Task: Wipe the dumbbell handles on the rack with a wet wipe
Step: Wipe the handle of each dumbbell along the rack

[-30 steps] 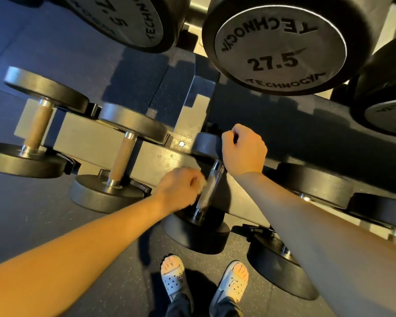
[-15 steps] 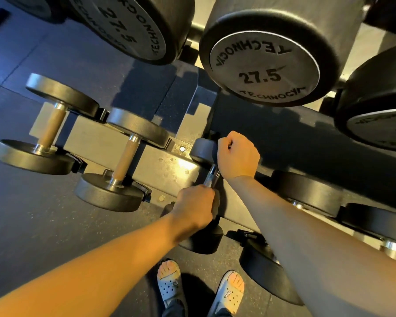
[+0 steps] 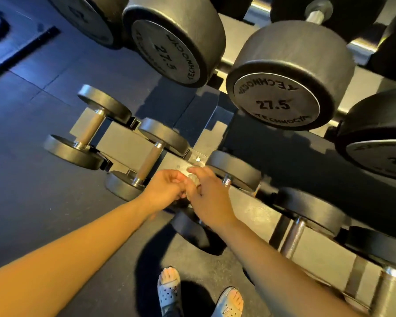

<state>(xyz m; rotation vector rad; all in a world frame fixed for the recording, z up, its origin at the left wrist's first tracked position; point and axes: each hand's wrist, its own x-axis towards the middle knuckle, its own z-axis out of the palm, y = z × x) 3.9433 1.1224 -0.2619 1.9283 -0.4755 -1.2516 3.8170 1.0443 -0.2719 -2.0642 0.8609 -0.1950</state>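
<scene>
The two hands are brought together over the lower tier of the rack [image 3: 121, 143]. The left grip [image 3: 167, 186] is clenched, with its fingers curled around a small pale crumpled thing, which is taken as the wet wipe [image 3: 193, 181]; it is blurred and mostly covered. The right grip [image 3: 207, 195] is seen from its back, and its fingers [image 3: 196, 172] are laid against the wipe and against the left fingers. Whether the wipe is pinched by it or only touched cannot be told.

Directly under the hands a dumbbell [image 3: 236, 169] is lying on the rack. Its handle is almost fully hidden by the right grip, and only a short chrome piece is seen just beside the far head. The near head is partly seen below the wrists. The wipe is held above this handle, and contact with it cannot be seen.

To the left, two smaller dumbbells with a brown handle each [image 3: 90, 129] [image 3: 150, 163] are placed side by side on the same tier. To the right, a dumbbell with a chrome handle [image 3: 294, 236] is resting. On the upper tier, large dumbbells marked 27.5 [image 3: 277, 104] are stored. Below, on the dark floor [image 3: 32, 191], two feet in pale perforated sandals [image 3: 169, 291] are seen.
</scene>
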